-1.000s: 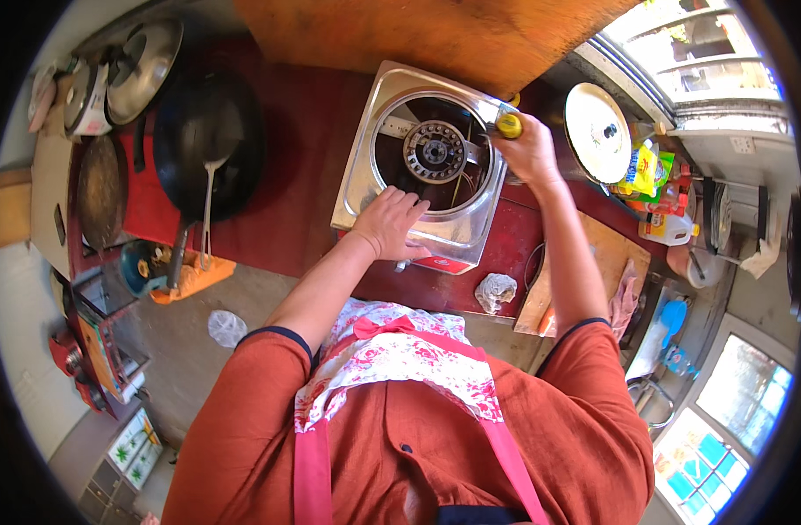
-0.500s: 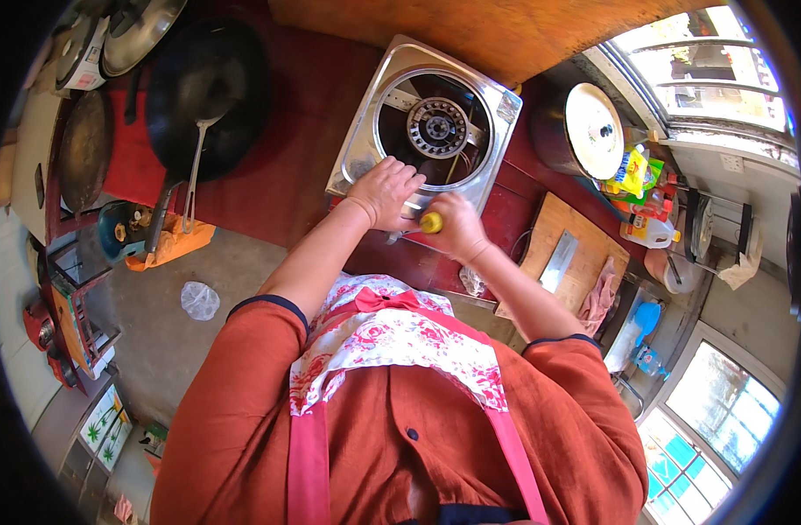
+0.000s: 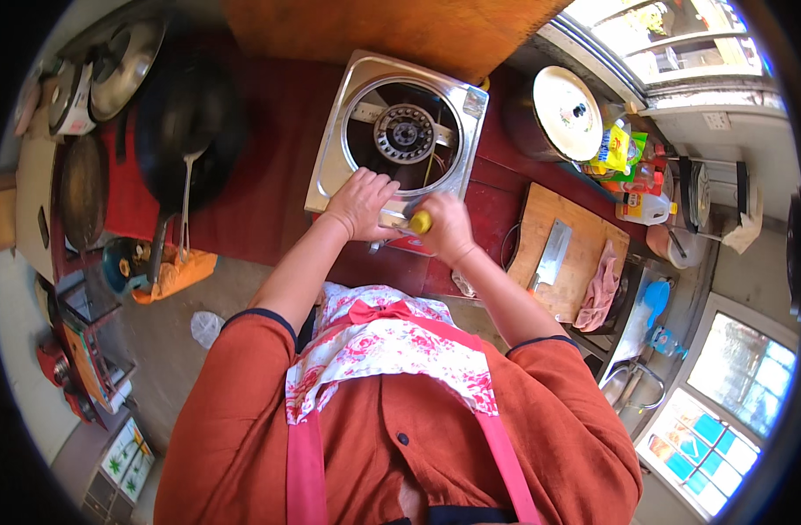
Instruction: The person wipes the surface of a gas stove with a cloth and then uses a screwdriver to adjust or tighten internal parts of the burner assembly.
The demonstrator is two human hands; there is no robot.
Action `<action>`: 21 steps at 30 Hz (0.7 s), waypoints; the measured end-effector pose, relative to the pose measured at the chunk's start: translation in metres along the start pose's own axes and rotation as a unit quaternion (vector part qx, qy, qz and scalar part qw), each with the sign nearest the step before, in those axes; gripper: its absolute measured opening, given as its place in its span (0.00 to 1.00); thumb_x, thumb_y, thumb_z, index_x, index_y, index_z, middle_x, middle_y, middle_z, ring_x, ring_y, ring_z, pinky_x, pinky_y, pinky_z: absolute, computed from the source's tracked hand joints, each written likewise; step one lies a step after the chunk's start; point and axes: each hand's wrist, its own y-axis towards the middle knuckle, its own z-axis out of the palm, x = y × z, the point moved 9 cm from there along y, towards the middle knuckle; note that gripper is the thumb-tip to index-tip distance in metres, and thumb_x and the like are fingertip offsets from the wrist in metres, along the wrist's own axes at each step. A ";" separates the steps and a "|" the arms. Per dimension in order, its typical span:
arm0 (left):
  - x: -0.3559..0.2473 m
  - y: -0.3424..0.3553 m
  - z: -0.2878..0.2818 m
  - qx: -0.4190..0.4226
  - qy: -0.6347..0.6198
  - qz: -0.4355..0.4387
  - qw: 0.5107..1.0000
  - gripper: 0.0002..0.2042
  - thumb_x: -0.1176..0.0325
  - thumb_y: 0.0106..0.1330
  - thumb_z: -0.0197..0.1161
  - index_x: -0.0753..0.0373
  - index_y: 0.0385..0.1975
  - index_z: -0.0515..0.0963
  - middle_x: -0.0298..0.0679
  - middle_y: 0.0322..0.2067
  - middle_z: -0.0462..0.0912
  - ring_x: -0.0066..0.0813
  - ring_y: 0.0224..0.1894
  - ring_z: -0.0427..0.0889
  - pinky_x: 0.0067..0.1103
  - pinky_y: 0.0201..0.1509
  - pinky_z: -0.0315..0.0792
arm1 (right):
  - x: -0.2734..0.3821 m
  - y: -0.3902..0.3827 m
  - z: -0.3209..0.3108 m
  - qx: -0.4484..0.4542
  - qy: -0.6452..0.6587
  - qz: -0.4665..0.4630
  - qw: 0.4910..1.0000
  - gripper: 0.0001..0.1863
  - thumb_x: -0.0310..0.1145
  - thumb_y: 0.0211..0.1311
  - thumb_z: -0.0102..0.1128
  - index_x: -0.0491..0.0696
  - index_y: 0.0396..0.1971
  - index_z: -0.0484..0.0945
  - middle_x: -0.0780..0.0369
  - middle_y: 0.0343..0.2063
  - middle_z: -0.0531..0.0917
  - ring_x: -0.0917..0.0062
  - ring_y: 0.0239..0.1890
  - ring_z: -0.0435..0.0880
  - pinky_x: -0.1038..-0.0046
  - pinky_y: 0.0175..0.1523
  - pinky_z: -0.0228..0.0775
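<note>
A silver single-burner gas stove [image 3: 327, 185] stands before me on the dark red counter. Its round opening is uncovered, so the burner head [image 3: 407, 133] and the inside show. My left hand [image 3: 357, 208] grips the near edge of the stove, its fingers curled on the top panel. Just right of it, my right hand [image 3: 449, 229] is closed round a yellow-handled tool [image 3: 421, 222] at the stove's front. That hand is slightly blurred, and the working end of the tool is too small to make out.
On the left lies a black wok [image 3: 186, 114] with a metal spatula [image 3: 187, 206]. At right, a cleaver [image 3: 552, 254] and a pink cloth [image 3: 598, 293] lie on a wooden cutting board [image 3: 534, 214]. A lidded pot [image 3: 527, 118] stands near the window, beside several bottles and packets.
The whole view has shifted, and the stove and counter now appear further left and a little higher. Both hands stay at the stove's front; the right hand still holds the yellow-handled tool.
</note>
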 end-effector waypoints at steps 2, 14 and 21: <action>-0.002 0.003 -0.001 0.015 0.005 0.001 1.000 0.42 0.37 0.40 0.71 0.64 0.50 0.75 0.45 0.47 0.77 0.42 0.48 0.74 0.33 0.60 0.64 | -0.061 0.020 -0.038 -0.115 -0.038 0.117 0.986 0.11 0.34 0.38 0.70 0.50 0.26 0.80 0.61 0.32 0.80 0.61 0.41 0.76 0.62 0.47 0.72; -0.007 0.010 -0.002 0.008 0.006 0.027 1.000 0.44 0.35 0.41 0.69 0.65 0.52 0.72 0.46 0.47 0.76 0.43 0.50 0.74 0.35 0.61 0.62 | -0.143 0.083 -0.059 -0.254 -0.067 0.198 0.944 0.14 0.34 0.43 0.68 0.46 0.32 0.80 0.56 0.34 0.79 0.58 0.41 0.76 0.61 0.49 0.72; -0.005 0.005 0.001 0.019 0.009 0.010 1.000 0.44 0.36 0.41 0.70 0.65 0.53 0.72 0.47 0.49 0.76 0.44 0.51 0.74 0.36 0.61 0.63 | -0.073 0.015 -0.028 -0.199 -0.030 0.189 0.961 0.15 0.29 0.34 0.72 0.50 0.28 0.78 0.58 0.32 0.76 0.60 0.40 0.75 0.61 0.44 0.73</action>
